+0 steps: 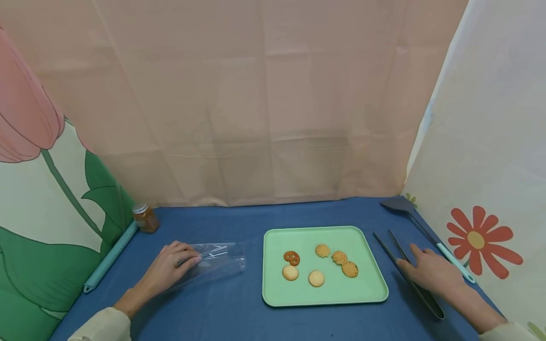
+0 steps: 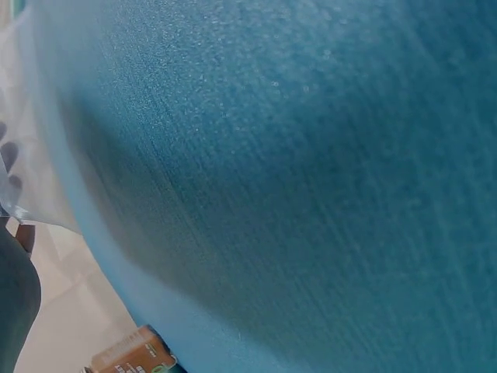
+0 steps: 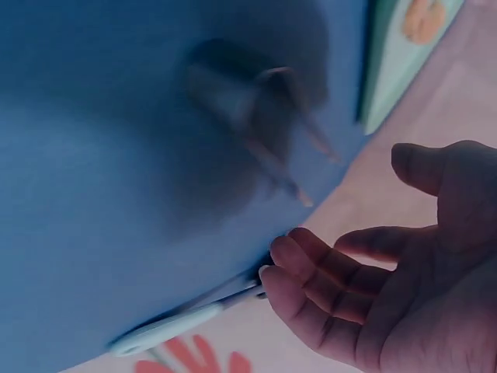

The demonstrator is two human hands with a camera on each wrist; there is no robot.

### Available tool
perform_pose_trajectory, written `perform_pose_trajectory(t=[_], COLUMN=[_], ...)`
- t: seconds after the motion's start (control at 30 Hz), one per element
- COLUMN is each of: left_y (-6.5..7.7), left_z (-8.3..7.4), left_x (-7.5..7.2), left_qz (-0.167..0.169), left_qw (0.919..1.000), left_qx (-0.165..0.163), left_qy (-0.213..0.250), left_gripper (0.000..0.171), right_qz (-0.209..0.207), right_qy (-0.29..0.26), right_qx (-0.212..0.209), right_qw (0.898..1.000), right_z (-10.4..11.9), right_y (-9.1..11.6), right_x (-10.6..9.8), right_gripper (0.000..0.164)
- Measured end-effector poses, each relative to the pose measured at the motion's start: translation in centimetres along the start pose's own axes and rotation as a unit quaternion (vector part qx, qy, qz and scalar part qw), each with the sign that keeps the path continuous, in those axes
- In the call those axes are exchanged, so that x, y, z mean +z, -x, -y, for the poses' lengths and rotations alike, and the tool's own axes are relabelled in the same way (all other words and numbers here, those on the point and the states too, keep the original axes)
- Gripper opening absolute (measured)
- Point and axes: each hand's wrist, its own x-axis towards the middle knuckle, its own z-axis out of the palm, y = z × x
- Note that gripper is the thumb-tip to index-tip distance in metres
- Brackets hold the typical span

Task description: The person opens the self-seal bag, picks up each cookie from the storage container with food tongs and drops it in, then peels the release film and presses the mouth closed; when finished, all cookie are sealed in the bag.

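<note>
Right hand, fingers loose and empty, is hovering just right of black tongs slanting away leftward — left hand is pinching a clear bag.

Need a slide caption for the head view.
Left hand holds a clear bag; right hand is near tongs, with a tray of cookies and a pretzel between the hands.

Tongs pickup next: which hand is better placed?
Right, I'd say: the right hand is close to the tongs and holds nothing. The left hand grips the clear bag, and the green tray lies between it and the tongs.
</note>
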Motion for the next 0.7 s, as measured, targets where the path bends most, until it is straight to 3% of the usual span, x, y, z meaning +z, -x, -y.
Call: perform_pose_trajectory(t=[0.17, 0.4, 0.7], left_y=[-0.2, -0.4, -0.4], left_z=[0.1, 0.0, -0.1], left_x=[-0.1, -0.3, -0.2], left_qz=[-0.001, 0.000, 0.004], left_qw=[0.9999, 0.9999, 1.0000], left_qx=[-0.008, -0.015, -0.006], left_qy=[-0.009, -0.006, -0.005], left_gripper=[0.008, 0.008, 0.008], right_qz=[0.036, 0.038, 0.045], right_qy=[-0.003, -0.010, -0.012], right_qx=[0.026, 0.032, 0.044], right_qw=[0.999, 0.999, 0.998], right_z=[-1.3, -1.1, -0.7], right_y=[-0.3, -0.6, -0.7], right_x=[1.0, 2.2, 2.8], right_gripper=[0.098, 0.097, 0.061])
